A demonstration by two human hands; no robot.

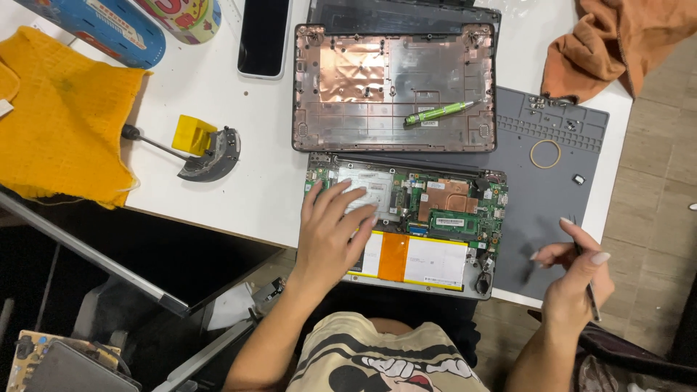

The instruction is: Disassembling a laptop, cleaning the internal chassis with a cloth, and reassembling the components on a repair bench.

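The opened laptop base lies at the near edge of the white table, partly on the grey repair mat. Its bottom cover is already off and rests just behind it, inner side up, with one green pen-shaped driver lying in it. Circuit board, copper heat plate and battery pack are exposed and appear still fitted.

The left hand lies open, fingers spread, flat on the base. The right hand pinches one thin metal tool beside the mat.

Count: one phone, two cloths, one rubber band.
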